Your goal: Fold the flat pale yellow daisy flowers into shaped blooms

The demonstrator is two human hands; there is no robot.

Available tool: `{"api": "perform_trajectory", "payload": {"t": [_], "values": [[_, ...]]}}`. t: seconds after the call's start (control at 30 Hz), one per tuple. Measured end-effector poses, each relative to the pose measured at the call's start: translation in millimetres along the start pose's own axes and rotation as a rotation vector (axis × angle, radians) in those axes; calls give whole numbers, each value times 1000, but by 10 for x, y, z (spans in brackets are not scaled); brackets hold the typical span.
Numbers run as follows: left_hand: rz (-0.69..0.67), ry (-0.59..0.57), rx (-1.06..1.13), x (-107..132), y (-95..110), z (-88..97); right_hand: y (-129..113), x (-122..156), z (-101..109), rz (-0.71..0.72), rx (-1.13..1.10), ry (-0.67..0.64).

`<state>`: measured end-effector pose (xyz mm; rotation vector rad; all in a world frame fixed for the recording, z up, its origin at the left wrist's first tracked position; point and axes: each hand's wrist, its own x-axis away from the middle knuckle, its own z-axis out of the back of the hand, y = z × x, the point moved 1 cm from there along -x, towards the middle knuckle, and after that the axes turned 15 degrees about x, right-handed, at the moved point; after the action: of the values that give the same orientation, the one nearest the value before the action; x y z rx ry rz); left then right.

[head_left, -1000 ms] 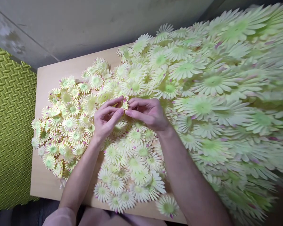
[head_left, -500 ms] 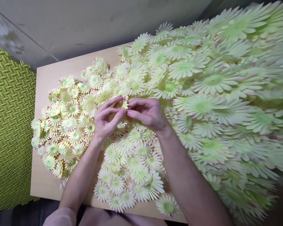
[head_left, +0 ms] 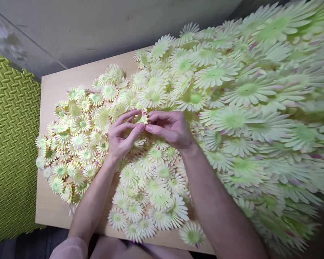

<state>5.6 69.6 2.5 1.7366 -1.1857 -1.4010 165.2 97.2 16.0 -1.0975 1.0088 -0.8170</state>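
My left hand (head_left: 122,135) and my right hand (head_left: 171,127) meet fingertip to fingertip over a pile of pale yellow fabric daisy flowers (head_left: 140,172). Both pinch one small yellow flower piece (head_left: 142,118) between thumbs and forefingers, just above the pile. The piece is mostly hidden by my fingers. The flowers have green centres and purple-tipped petals. They cover most of a light wooden board (head_left: 56,86).
A much larger heap of the same flowers (head_left: 259,108) rises at the right, close to the camera and blurred. A green woven foam mat (head_left: 12,151) lies left of the board. Grey concrete floor (head_left: 97,28) lies beyond it.
Both hands have stayed together on the small flower piece, shifting slightly upward; the fingers have worked it a little. Nothing else moved.
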Motion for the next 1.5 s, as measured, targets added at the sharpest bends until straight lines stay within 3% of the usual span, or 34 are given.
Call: {"api": "perform_trajectory", "payload": {"t": [0.87, 1.23, 1.5], "values": [[-44, -21, -55, -3, -8, -11, 60, 5, 17, -21, 38, 55], [35, 152, -109, -14, 38, -15, 103, -5, 55, -45, 37, 48], [69, 110, -36, 16, 4, -16, 34, -5, 26, -63, 40, 36]]}}
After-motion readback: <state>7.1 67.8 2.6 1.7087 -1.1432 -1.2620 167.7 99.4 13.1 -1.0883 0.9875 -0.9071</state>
